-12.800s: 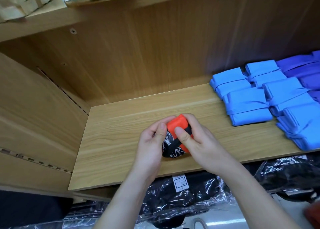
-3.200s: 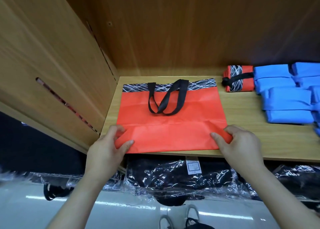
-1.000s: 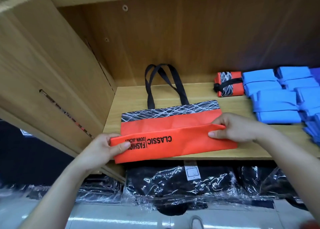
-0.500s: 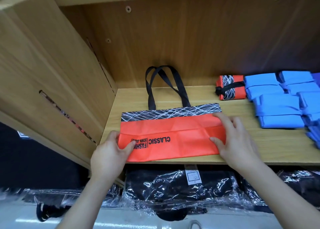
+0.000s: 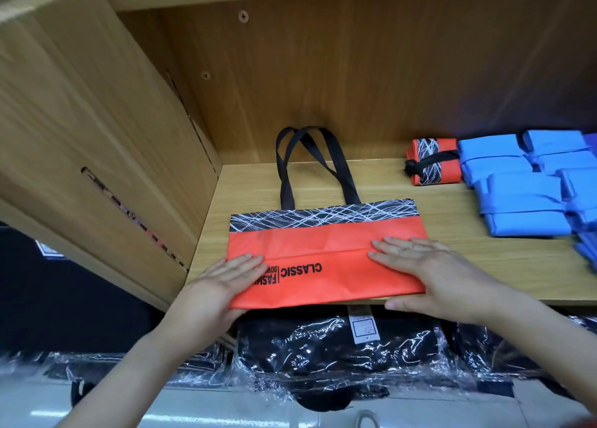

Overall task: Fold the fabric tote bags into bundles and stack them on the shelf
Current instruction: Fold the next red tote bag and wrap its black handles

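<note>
The orange tote bag, its lower edge lifted a moment ago, now lies folded over itself at the front of the shelf; the left hand and right hand press it flat, fingers straight, gripping nothing; the first fold looks done, with narrower folds probably next.

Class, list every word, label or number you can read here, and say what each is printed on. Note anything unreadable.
"CLASSIC": black print, upside down to the camera, on the orange fabric tote bag.
"FASH" and smaller "DOW": same print; the rest is hidden under the left hand.
White paper tag on the black plastic-wrapped package: print too small to read.
</note>
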Demonstrator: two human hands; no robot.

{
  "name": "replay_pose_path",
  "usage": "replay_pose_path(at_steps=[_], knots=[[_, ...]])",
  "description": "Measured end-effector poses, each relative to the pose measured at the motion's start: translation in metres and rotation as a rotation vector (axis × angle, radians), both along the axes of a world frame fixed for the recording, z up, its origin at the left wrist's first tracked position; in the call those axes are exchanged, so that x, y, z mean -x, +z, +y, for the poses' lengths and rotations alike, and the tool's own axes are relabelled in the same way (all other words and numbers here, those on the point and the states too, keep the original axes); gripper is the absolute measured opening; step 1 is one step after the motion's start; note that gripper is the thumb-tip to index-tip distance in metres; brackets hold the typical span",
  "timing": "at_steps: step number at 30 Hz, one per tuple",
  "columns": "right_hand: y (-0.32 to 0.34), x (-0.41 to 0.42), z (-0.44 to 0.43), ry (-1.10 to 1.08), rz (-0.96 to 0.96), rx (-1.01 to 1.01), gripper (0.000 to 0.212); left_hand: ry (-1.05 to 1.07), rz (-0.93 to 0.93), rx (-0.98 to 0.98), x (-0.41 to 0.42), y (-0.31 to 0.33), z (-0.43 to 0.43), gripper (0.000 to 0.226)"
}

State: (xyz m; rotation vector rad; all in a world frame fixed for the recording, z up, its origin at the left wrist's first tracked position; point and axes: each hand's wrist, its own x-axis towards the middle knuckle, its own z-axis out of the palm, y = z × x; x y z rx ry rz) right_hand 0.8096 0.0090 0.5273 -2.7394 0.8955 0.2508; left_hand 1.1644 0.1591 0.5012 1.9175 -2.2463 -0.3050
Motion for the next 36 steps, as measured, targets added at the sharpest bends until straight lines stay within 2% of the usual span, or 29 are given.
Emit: replay_pose_path(at_steps=[2,4,6,8,10,12,14,17,20,23,25,26,28,30,33,36], knots=[[-0.002,0.01,-0.004,0.002,-0.091,-0.049,0.071,0.015,0.082,0.039,-0.003,-0.003,0.004,0.086],[-0.004,0.019,-0.006,-0.042,-0.231,-0.147,0.062,0.081,0.216,0.111,-0.003,-0.001,0.006,0.077],[-0.003,0.025,-0.007,-0.136,-0.365,-0.297,0.056,0.247,0.403,0.114,0.001,0.006,0.007,0.062],[-0.001,0.025,-0.006,-0.243,-0.482,-0.422,0.04,0.433,0.605,0.074,0.01,0.016,0.003,0.041],[0.001,0.021,-0.004,-0.395,-0.598,-0.449,0.023,0.578,0.714,0.093,0.021,0.023,-0.006,0.022],[-0.005,0.017,-0.003,-0.523,-0.701,-0.409,0.033,0.704,0.734,0.119,0.029,0.023,-0.013,0.011],[-0.011,0.012,-0.002,-0.654,-0.772,-0.299,0.032,0.748,0.688,0.164,0.033,0.021,-0.017,0.007],[-0.015,-0.003,-0.002,-0.793,-0.718,-0.113,0.019,0.762,0.489,0.263,0.031,0.012,-0.018,0.019],[-0.015,-0.015,-0.003,-0.828,-0.64,-0.005,0.031,0.759,0.362,0.319,0.032,0.012,-0.022,0.029],[-0.015,-0.023,-0.005,-0.852,-0.453,0.124,0.051,0.757,0.308,0.32,0.037,0.014,-0.024,0.032],[-0.012,-0.028,-0.008,-0.884,-0.383,0.147,0.056,0.75,0.264,0.314,0.034,0.014,-0.026,0.045],[-0.011,-0.03,-0.01,-0.897,-0.36,0.143,0.055,0.708,0.193,0.313,0.03,0.013,-0.027,0.051],[-0.01,-0.033,-0.014,-0.902,-0.313,0.146,0.05,0.502,0.079,0.295,0.025,0.008,-0.03,0.046],[-0.008,-0.037,-0.021,-0.88,-0.309,0.154,0.05,0.314,0.116,0.186,0.025,0.006,-0.025,0.039],[-0.002,-0.045,-0.026,-0.841,-0.299,0.276,0.066,0.242,0.068,0.107,0.025,0.001,-0.01,0.04],[0.003,-0.07,-0.022,-0.703,-0.385,0.322,0.071,0.204,-0.036,0.019,0.03,0.005,0.004,0.07]])
